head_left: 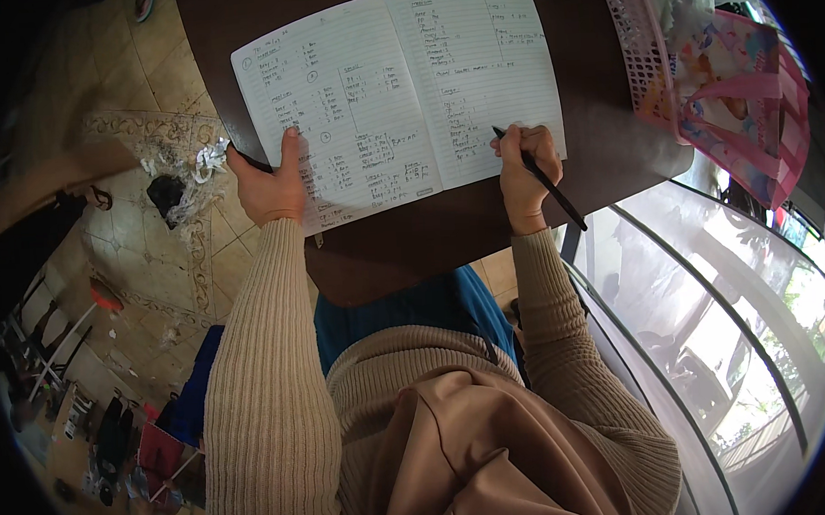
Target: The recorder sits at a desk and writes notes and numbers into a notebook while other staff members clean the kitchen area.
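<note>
An open lined notebook (409, 179) lies on the dark brown table (412, 244), both pages covered in handwriting. My right hand (526, 170) is closed round a black pen (557, 194), its tip at the right page's lower half. At the notebook's left edge, my left hand (271, 185) rests its thumb on the left page. The fingers of that hand curl round a dark edge by the table's side; what it is, I cannot make out.
A pink perforated basket (638, 45) stands at the table's far right, beside a pink patterned bag (746, 105). Sheer white curtain (653, 284) hangs on the right. Crumpled plastic litter (210, 160) and a black scrap (166, 195) lie on the tiled floor at the left.
</note>
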A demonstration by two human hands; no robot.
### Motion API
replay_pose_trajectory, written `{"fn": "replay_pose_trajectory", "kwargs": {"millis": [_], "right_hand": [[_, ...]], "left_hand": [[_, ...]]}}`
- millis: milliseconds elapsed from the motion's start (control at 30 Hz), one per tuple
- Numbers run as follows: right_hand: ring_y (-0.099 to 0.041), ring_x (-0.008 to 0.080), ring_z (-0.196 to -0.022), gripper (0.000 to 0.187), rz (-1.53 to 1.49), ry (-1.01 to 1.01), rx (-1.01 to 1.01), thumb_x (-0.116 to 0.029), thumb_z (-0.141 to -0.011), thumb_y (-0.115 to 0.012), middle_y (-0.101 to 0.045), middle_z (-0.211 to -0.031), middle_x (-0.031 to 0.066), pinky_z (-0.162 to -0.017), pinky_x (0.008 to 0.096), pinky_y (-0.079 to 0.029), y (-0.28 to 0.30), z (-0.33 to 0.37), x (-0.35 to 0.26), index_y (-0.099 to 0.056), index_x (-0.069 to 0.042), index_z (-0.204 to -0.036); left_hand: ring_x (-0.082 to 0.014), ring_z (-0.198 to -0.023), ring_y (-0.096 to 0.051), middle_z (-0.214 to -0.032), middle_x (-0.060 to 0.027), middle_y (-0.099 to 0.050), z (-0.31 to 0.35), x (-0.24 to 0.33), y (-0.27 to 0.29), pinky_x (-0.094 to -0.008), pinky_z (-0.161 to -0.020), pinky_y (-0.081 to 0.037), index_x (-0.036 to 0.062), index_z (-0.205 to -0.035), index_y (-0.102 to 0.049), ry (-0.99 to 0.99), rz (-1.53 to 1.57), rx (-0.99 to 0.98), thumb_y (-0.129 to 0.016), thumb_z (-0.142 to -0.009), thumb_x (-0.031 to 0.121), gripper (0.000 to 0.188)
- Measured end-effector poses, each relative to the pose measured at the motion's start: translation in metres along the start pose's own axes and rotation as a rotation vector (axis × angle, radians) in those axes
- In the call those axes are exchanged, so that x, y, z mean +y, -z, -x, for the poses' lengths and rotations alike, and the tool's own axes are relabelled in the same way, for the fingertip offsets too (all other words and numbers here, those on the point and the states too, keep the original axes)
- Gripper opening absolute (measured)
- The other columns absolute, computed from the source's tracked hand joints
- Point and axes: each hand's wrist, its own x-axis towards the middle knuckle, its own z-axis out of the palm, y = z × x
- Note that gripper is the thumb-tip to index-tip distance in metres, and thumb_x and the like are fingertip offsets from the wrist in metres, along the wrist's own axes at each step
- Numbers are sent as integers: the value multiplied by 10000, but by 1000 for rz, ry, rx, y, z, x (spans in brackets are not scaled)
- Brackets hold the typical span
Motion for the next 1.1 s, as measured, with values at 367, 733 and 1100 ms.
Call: {"fn": "replay_pose_trajectory", "kwargs": {"millis": [367,733,1100], "right_hand": [[-566,134,-490,304,210,109,-37,63,-714,-636,-534,-585,47,-455,245,-451,1,-1,-4,-387,-48,-580],[-589,130,-518,302,83,43,-14,96,-713,-623,-532,-592,53,-471,234,-470,4,4,-3,-386,-45,-590],[-550,126,-506,310,182,118,-25,86,-697,-639,-530,-591,45,-475,244,-453,6,4,-2,-386,-44,-574]], "left_hand": [[-336,-1043,-547,-1125,-197,-560,-2,-6,-4,-379,-876,-430,8,-1325,-259,-14,37,3,-651,-673,565,943],[-323,-1043,-551,-1125,-178,-566,-3,-8,-2,-381,-872,-431,16,-1322,-262,-24,25,-3,-655,-675,559,932],[-308,-1048,-539,-1118,-202,-557,0,-2,0,-330,-888,-400,-54,-1265,-333,-23,89,-20,-669,-710,490,846]]}}
